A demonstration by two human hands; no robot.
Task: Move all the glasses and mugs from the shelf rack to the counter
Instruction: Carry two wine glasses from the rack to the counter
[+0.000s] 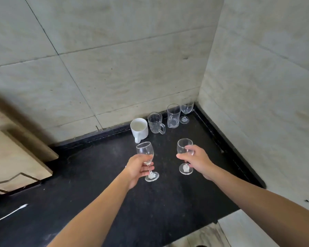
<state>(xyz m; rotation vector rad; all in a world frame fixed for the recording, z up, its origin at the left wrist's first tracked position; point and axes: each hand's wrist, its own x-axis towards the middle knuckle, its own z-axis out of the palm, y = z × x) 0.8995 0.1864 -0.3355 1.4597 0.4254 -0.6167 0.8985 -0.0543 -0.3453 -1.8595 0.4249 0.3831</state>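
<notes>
Both forearms enter from the near edge and reach toward the corner of the black counter [96, 193].

Left hand [138, 169]: fingers wrapped about the lower bowl and stem of the left wine glass [146, 158], closed on it. The glass leans, rim tipped away and slightly left, its long axis off vertical. Its foot appears to sit just above or barely on the counter; contact cannot be confirmed.

Right hand [196, 161]: thumb and fingers pinch the bowl of the right wine glass [185, 154] from the right side. This glass stands near upright, long axis vertical, rim up. Its foot looks at or very close to the surface.

Landmark: white mug [139, 128], standing by the back wall. To its right, in a row toward the corner, stand a clear handled mug [155, 123], a taller clear mug [173, 115] and a stemmed glass [186, 111], all upright. Both held glasses lie nearer the camera than the white mug, the left one just in front of it, the right one in front and well to its right.

Assessment: placement step. Each glass needs only a short downward travel along its own axis; the left glass should be righted first. The shelf rack is not in view.
</notes>
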